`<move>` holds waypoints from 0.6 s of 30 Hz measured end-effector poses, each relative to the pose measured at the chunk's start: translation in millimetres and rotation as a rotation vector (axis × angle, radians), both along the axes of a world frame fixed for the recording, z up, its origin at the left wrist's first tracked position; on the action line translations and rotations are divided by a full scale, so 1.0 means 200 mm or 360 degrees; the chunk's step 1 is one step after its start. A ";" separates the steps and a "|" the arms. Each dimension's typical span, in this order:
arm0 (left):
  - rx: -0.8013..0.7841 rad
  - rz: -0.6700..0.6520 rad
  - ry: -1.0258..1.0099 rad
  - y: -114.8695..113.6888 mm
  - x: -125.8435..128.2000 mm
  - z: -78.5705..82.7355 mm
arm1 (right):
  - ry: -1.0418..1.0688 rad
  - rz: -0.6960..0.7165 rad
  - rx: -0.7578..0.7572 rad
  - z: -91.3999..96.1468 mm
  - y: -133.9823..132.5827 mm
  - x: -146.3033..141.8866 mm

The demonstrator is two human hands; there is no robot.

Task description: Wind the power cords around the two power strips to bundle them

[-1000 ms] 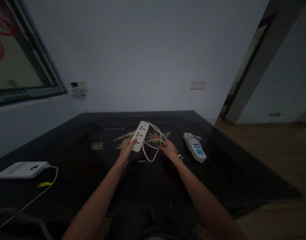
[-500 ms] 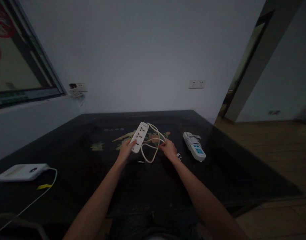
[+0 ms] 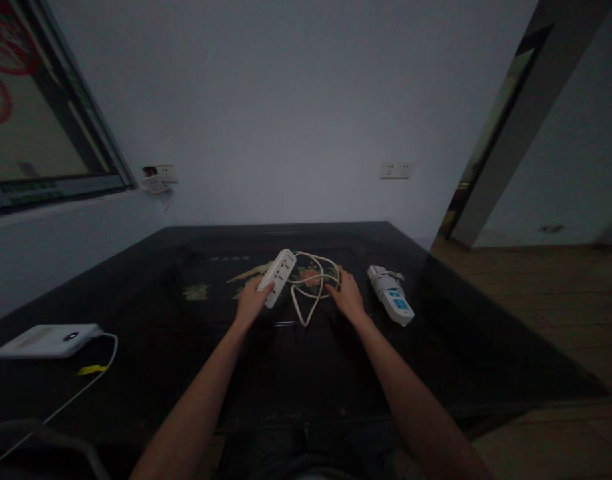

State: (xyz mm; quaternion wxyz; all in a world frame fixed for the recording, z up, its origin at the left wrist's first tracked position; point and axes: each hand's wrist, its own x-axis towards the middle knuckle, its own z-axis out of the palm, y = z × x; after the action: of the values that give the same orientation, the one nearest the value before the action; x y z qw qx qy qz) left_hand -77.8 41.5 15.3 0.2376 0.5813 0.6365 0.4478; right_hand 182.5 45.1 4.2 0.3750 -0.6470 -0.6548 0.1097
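Note:
My left hand is closed around the lower end of a white power strip, its thumb on the socket face. The strip is tilted, its outlets facing right and up. From its far end runs a cream cord, lying in loose crossing loops to the right. My right hand is curled at the right side of these loops, with cord between thumb and fingers. The cord's plug is not visible. To the right of that hand lies a second power strip with blue sockets, its grey cord wound around it.
The dark table has a floral pattern. On its left lie a white power bank-like device with a white cable and a yellow scrap. Wall sockets are on the wall behind; another socket hangs loose at left.
My right hand has shifted slightly right and up, its fingers spreading a little around the cord. The loops have moved right, the strip has tipped sideways, and the plug is no longer visible.

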 end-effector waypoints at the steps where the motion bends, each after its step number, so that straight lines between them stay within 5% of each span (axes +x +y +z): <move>1: -0.0005 0.0007 0.0019 0.00 0.00 0.00 | -0.0015 -0.0017 0.0063 0.01 -0.01 0.00; 6: -0.0031 0.0027 0.0070 0.00 0.00 0.00 | -0.0237 0.0176 0.0435 0.04 -0.05 -0.07; 11: -0.0014 0.0020 0.0110 0.00 -0.01 -0.01 | -0.0515 0.0625 0.0241 0.00 0.01 -0.25; 18: 0.0019 0.0012 0.0162 0.01 -0.02 -0.02 | -0.0542 0.0528 0.0037 -0.07 0.16 -0.43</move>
State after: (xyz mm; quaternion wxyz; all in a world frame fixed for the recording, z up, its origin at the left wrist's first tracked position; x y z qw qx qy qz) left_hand -82.6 42.8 12.0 0.1997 0.6023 0.6474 0.4223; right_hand 96.9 76.5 -9.5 0.2435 -0.5353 -0.8072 0.0514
